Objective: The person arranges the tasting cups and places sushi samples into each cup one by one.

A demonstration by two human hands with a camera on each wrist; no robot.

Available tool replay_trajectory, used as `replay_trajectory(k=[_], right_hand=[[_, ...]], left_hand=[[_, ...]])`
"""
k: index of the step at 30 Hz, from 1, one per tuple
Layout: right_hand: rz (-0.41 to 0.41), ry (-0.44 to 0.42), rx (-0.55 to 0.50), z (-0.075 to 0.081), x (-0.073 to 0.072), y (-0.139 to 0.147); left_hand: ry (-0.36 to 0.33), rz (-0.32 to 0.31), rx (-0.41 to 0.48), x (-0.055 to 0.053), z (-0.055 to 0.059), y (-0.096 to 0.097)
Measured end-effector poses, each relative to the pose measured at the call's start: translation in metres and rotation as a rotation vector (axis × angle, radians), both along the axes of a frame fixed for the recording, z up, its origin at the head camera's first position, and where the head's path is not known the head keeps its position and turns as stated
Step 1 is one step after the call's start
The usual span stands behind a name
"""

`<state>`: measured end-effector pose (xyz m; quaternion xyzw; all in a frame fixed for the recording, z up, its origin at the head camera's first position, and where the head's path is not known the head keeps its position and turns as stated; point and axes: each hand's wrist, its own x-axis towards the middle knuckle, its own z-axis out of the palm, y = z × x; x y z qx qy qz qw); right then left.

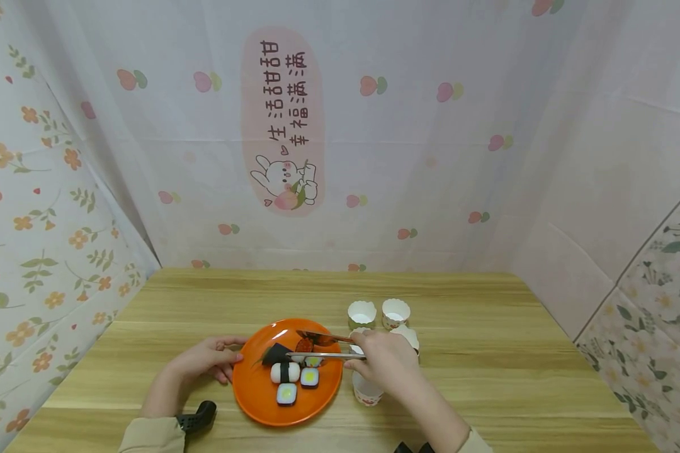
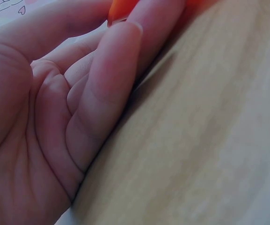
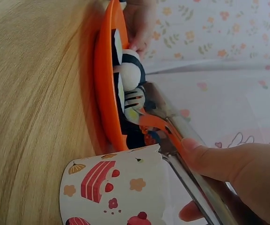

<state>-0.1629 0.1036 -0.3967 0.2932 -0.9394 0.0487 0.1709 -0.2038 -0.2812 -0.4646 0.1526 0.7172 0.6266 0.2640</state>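
An orange plate [image 1: 252,396] carries several toy-like sushi pieces: a black cone-shaped hand roll [image 1: 276,354], a white piece with a black band [image 1: 285,372], square rolls [image 1: 286,394] and a red-topped piece [image 1: 304,345]. My left hand [image 1: 206,360] holds the plate's left rim, thumb at the edge and fingers bent beneath it. My right hand [image 1: 390,362] grips metal tongs [image 1: 331,356] from the right. The tong arms stand apart over the plate, either side of the red-topped piece and a roll beside it. Whether they touch either piece is unclear.
Several paper cups stand right of the plate, including two at the back [image 1: 362,314] [image 1: 396,313]. A printed cup [image 3: 116,187] is close under the right hand, near the plate's rim. Patterned cloth [image 1: 340,157] hangs behind the wooden table [image 1: 521,377].
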Motion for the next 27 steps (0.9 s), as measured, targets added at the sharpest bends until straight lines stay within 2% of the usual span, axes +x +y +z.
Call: replay_trajectory(k=[12, 27], right_hand=[[-0.012, 0.019, -0.031, 0.001, -0.001, 0.003], [-0.050, -0.053, -0.074, 0.013, -0.002, 0.013]], left_hand=[[0.001, -0.002, -0.008, -0.001, -0.001, 0.000], [0.009, -0.018, 0.001, -0.001, 0.000, 0.001]])
